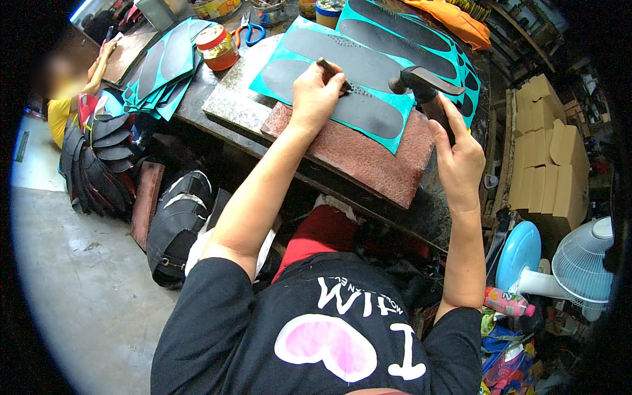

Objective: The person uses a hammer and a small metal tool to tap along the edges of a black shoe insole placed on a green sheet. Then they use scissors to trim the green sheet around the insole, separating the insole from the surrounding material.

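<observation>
My left hand is closed around a short dark punch, its lower end by a patch of small holes on a grey sole shape. That shape is printed on a teal-edged sheet, which lies over a reddish stone slab. To the right, my right hand grips the handle of a hammer. The hammer's dark head is raised beside the sheet's right end, apart from the punch. Another sole shape on the sheet also carries a patch of small holes.
More sole sheets lie at the back; a stack sits left. A red-lidded jar and blue-handled scissors stand between. Cardboard boxes and a fan are right. Another person works far left.
</observation>
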Demonstrator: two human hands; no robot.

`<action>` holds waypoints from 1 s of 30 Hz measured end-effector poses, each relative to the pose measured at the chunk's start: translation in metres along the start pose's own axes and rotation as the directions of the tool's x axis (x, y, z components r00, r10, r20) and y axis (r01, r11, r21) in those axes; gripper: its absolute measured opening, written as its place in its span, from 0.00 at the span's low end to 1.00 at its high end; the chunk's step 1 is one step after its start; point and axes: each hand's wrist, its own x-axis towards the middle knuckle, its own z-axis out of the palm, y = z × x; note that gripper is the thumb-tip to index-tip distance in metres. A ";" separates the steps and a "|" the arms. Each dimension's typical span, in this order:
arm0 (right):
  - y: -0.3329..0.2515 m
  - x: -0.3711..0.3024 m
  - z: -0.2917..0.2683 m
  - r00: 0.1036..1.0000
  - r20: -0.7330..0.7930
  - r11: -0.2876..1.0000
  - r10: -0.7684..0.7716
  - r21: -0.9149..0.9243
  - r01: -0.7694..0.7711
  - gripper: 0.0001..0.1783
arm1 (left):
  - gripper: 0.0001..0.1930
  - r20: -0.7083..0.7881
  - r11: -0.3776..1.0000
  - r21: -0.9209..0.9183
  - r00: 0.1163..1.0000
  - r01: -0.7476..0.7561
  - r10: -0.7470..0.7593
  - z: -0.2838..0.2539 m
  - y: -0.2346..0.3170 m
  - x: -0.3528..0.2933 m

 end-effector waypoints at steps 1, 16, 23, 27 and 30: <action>-0.002 0.001 -0.001 1.000 0.001 1.000 0.000 0.006 0.000 0.23 | 0.06 0.013 0.990 0.124 0.997 -0.071 0.070 0.000 -0.001 0.000; -0.023 0.004 0.009 0.984 0.094 0.988 0.150 0.023 -0.153 0.21 | 0.08 0.225 0.641 0.549 0.833 -0.537 0.505 0.016 0.013 -0.015; 0.002 -0.063 -0.024 0.975 0.220 0.975 0.041 -0.224 0.010 0.26 | 0.05 0.061 0.996 -0.031 0.994 -0.085 0.086 0.032 0.025 0.005; 0.008 -0.078 -0.019 0.975 0.218 0.978 0.041 -0.207 0.005 0.28 | 0.09 0.594 0.961 0.046 0.780 -0.274 0.194 0.109 0.048 0.020; 0.013 -0.078 -0.016 0.980 0.198 0.987 0.038 -0.161 -0.005 0.28 | 0.11 0.843 0.832 0.050 0.470 -0.553 0.262 0.172 0.059 0.032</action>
